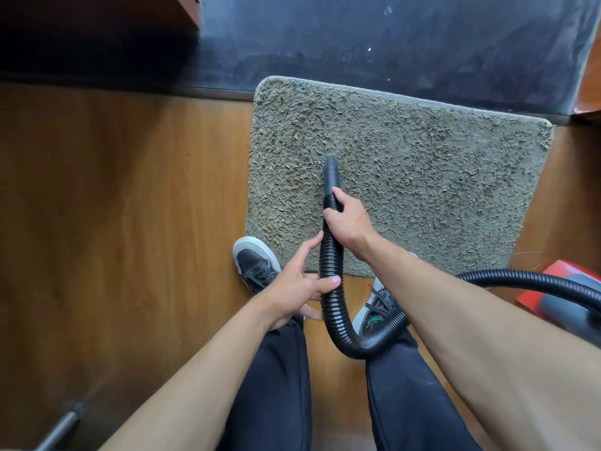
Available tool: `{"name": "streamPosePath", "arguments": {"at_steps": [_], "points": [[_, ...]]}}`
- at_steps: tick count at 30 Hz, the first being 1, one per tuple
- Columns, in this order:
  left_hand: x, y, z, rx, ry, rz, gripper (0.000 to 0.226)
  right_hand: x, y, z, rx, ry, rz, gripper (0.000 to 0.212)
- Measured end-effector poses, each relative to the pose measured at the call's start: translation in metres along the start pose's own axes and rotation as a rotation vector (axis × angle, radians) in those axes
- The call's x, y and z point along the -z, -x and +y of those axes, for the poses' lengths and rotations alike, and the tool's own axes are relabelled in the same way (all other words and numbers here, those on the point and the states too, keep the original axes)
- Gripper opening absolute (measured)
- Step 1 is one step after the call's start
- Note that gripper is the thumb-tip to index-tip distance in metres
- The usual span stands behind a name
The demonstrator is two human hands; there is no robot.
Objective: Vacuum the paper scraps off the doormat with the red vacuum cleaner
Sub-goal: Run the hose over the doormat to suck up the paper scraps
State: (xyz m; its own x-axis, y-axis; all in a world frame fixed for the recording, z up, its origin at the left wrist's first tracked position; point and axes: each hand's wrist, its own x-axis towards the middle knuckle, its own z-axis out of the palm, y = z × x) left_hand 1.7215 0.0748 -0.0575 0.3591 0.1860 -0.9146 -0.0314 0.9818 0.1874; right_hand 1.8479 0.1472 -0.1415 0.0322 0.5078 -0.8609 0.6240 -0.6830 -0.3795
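**Q:** Head view. How is the ribbed hose (331, 262) likely to handle, and where is it best held?

**A:** It looks light and flexible. The corrugated wall bends freely, as the loop at 6 o'clock of the hands shows, while the smooth black nozzle (331, 177) looks rigid. The ribs should give a sure, non-slip hold. Control is probably best just behind the nozzle, where the stiff tube meets the hose. A second hold lower down would keep the slack from twisting.

**Q:** What is each hand doing?

**A:** The right hand (348, 222) is wrapped round the hose at that junction. The left hand (292, 288) grasps the hose lower down, with the thumb across the front, the fingers behind and the index finger lying along the ribs.

**Q:** Where do the parts lie?

**A:** The nozzle projects toward 12 o'clock from the right hand, its tip down at the pile of the doormat (439, 164), left of the mat's centre. From the left hand the hose drops toward 6 o'clock and loops past the right shoe (379, 301). It then runs out toward 3 o'clock to the red vacuum cleaner (530, 301), which stands on the wooden floor (113, 206) near the mat's near right corner.

**Q:** And the paper scraps?

**A:** None can be made out in the pile. Any that remain are too small to tell.
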Motion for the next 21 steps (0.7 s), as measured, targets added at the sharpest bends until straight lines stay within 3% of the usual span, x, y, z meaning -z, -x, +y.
{"name": "streamPosePath", "arguments": {"at_steps": [8, 12, 17, 21], "points": [[0.000, 0.007, -0.004, -0.025, 0.012, 0.010, 0.079, 0.000, -0.001, 0.004, 0.007, -0.071, -0.038, 0.053], [0.003, 0.000, 0.002, -0.048, 0.002, 0.055, 0.080, 0.003, -0.010, -0.010, 0.033, -0.104, -0.070, 0.048], [0.001, 0.002, -0.005, -0.002, 0.007, 0.022, 0.079, 0.004, 0.002, -0.004, -0.016, -0.160, -0.106, 0.056], [-0.008, 0.008, -0.022, 0.047, 0.029, -0.006, 0.079, 0.002, 0.017, 0.016, -0.089, -0.201, -0.136, 0.073]]}}
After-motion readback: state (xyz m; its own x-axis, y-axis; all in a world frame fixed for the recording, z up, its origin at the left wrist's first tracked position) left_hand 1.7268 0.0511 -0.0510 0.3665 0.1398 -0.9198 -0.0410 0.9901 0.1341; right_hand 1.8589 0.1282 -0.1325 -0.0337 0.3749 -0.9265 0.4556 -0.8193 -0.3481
